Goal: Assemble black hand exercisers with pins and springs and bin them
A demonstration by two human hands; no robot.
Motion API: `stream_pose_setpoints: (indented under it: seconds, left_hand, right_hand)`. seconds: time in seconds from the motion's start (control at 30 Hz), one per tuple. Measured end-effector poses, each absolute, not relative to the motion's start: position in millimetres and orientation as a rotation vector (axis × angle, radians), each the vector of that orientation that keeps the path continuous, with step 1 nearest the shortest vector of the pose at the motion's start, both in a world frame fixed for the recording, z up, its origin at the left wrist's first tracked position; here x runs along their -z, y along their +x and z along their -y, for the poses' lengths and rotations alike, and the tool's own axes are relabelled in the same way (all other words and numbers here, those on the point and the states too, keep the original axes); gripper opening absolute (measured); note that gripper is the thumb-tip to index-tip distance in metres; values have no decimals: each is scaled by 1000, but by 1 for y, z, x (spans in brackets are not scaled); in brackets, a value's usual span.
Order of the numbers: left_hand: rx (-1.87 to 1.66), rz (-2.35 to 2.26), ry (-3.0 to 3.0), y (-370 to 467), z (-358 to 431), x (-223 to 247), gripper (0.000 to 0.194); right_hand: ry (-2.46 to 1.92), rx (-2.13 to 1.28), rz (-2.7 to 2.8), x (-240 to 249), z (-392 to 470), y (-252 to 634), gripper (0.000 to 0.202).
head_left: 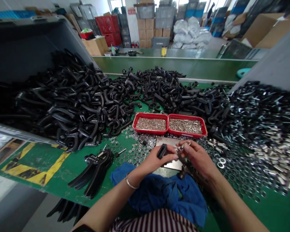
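My left hand (157, 158) is closed around a black plastic part (162, 150) with a squared, hollow end. Close beside it, the fingers of my right hand (197, 154) pinch a small shiny metal piece (180, 148), whose exact kind I cannot make out. Both hands are over a flat metal plate (170, 164) on the green table. A blue cloth (164, 193) lies bunched below my wrists. Beyond the plate stand two red trays, one with tiny metal parts (151, 123) and one with small metal pins (185, 126).
Black plastic handles (91, 106) spill from a grey bin (62, 35) at left. Assembled black clamps (96, 170) lie at the front left. Metal rings (241, 174), silvery sleeves (275, 151) and dark bolts (261, 100) are heaped at right. A green ledge (195, 67) runs behind.
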State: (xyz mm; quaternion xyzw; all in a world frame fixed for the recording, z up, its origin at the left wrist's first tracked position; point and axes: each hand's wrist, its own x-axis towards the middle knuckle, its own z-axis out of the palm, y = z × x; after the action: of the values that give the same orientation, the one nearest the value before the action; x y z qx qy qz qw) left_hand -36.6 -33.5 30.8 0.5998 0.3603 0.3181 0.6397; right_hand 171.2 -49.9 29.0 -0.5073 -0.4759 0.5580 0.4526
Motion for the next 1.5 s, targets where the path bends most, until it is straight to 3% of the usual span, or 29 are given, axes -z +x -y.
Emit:
stream_pose_setpoints:
  seconds: [0.17,0.33,0.43,0.57,0.8,1.2,1.3,1.37,1.43,1.5]
  left_hand:
    - [-650,-867,1401,-15,31,-28,22]
    - [-838,-844,1666,22,7,-25,14]
    - [-991,-885,1680,30,-2,-23,16]
    - [-876,-941,1328,17,16,-20,29]
    - [-829,-941,984,-6,61,-25,33]
    - [-726,-928,1166,-26,75,-16,30]
    - [-691,-1006,1464,-38,73,-19,32]
    - [-654,-1004,1596,-50,68,-23,47]
    - [-578,-947,1523,-60,62,-28,56]
    - [-563,-879,1344,-65,57,-31,51]
  right_hand:
    - [-1313,-845,1899,-40,63,184,19]
    - [-1433,-835,1326,-31,71,207,26]
    - [-1528,-942,1290,-23,78,221,32]
    - [-1562,-1127,1286,-19,93,221,30]
    - [-1247,-1500,1227,-28,92,187,23]
    - [-1064,-1901,810,-17,96,176,28]
    - [-1207,-1793,957,-21,94,183,32]
    - [-1334,-1595,1119,-26,90,189,30]
    - [-1435,-1404,1311,-32,86,194,28]
    - [-1487,-1273,1483,-37,83,196,25]
